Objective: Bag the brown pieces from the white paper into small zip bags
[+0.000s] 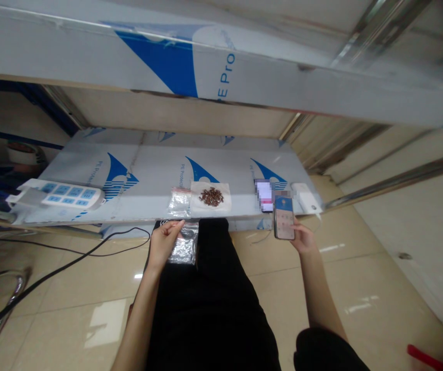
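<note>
Between its fingertips my left hand (166,241) pinches the top of a clear plastic zip bag (184,247), which hangs over my black-clad lap. Another clear bag (179,202) lies on the shelf edge just beyond. Beside that bag, a heap of small brown capsule-like pieces (211,196) rests on a white paper sheet (224,203). On the right, my right hand (303,237) is closed around a smartphone (284,221) with its screen lit. A second phone (264,195), partly blurred out, lies on the shelf just behind it.
The low shelf (155,154) carries blue-printed protective film. A white power strip (72,195) lies at its left end, and a white box-like object (305,198) at its right. Above runs an upper shelf (283,77). A black cable (89,252) crosses the left side.
</note>
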Tool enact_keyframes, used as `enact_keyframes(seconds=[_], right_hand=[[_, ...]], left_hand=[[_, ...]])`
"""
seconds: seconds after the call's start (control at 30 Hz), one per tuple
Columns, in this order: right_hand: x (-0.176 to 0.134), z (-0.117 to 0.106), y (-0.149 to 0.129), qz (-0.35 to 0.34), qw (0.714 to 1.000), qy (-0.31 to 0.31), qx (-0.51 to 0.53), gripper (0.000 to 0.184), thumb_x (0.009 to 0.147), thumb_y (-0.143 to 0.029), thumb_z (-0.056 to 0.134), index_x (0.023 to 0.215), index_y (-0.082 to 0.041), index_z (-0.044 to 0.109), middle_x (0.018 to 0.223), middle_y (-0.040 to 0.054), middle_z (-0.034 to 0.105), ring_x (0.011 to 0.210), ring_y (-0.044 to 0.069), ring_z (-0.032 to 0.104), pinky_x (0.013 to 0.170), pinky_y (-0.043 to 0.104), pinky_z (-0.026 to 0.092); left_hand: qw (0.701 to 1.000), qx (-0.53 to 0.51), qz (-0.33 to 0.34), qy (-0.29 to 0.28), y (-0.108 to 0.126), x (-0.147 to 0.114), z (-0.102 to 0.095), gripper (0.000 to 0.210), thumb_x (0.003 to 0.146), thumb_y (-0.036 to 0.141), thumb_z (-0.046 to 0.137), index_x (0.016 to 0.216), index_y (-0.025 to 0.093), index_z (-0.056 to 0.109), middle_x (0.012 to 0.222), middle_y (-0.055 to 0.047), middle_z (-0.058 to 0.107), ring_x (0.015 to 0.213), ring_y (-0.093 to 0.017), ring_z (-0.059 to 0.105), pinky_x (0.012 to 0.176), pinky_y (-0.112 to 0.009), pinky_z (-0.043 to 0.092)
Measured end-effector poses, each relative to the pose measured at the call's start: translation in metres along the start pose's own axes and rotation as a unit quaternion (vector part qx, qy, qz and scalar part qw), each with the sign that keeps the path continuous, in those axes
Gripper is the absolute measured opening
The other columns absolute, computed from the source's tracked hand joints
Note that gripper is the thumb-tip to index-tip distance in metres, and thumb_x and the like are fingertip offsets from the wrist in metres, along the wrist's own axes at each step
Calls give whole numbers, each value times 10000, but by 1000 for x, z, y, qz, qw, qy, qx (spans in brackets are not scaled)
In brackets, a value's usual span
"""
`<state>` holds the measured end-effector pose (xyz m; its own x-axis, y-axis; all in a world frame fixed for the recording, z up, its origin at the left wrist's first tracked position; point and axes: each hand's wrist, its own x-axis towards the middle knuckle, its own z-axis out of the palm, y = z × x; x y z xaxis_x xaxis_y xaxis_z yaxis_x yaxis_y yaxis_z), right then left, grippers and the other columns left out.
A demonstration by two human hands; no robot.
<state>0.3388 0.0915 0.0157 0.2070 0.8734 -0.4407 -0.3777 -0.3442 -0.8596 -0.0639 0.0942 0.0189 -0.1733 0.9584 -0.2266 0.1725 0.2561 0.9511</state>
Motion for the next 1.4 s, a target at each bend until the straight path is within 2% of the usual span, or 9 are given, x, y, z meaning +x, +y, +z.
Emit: enact_keyframes(seconds=[0.2, 0.53, 0.77, 1.03, 1.2, 1.3, 1.4], right_hand=[[1, 1, -2, -21, 1000, 19, -10, 408, 575, -163, 562, 966, -275, 597, 847, -21, 712, 871, 247, 655, 821, 441, 496], [1, -4, -3, -6, 999, 39, -3, 333, 600, -188, 543, 918, -249, 619, 821, -7, 719, 853, 256, 664, 812, 445, 504], [0, -3, -5, 0, 1000, 19, 18, 384, 551, -161, 501, 907, -241, 621, 889, 1, 714, 955, 275, 630, 875, 482, 473], [1, 0, -6, 4, 999, -6, 35, 378, 539, -201, 467, 880, -234, 626, 879, 6, 712, 934, 259, 637, 867, 453, 479], [2, -9, -6, -5, 999, 16, 42, 343, 558, -225, 470, 860, -241, 632, 880, 7, 711, 905, 257, 645, 831, 448, 496], [3, -17, -4, -3, 999, 24, 37, 336, 556, -197, 484, 854, -251, 629, 875, 0, 711, 858, 244, 658, 780, 427, 520], [5, -25, -1, -29, 998, 31, 39, 362, 530, -152, 503, 855, -256, 624, 822, -9, 714, 797, 226, 668, 720, 389, 543]], left_hand=[[1000, 0, -4, -2, 0, 0, 0, 396, 670, 538, 609, 622, 145, 609, 420, 66, 441, 358, -43, 280, 372, -186, 176], [1000, 4, -15, -2, 2, 0, 0, 395, 669, 527, 614, 579, 144, 586, 415, 63, 434, 358, -45, 275, 373, -192, 173], [1000, -8, -17, -5, 3, -1, 1, 384, 677, 503, 621, 548, 146, 564, 407, 66, 423, 352, -38, 268, 371, -186, 168], [1000, -9, -18, -9, 1, 0, 0, 361, 692, 484, 615, 585, 140, 581, 426, 54, 459, 355, -37, 280, 361, -182, 162], [1000, -10, -17, -5, -2, 1, 0, 363, 690, 486, 619, 596, 136, 586, 434, 51, 463, 370, -40, 290, 373, -181, 193], [1000, -14, -21, -9, -4, 1, 0, 364, 690, 488, 619, 605, 135, 587, 433, 57, 454, 373, -38, 287, 378, -177, 197], [1000, -10, -20, -12, -4, 1, 1, 370, 691, 494, 616, 609, 134, 589, 427, 63, 444, 371, -35, 281, 381, -173, 197]])
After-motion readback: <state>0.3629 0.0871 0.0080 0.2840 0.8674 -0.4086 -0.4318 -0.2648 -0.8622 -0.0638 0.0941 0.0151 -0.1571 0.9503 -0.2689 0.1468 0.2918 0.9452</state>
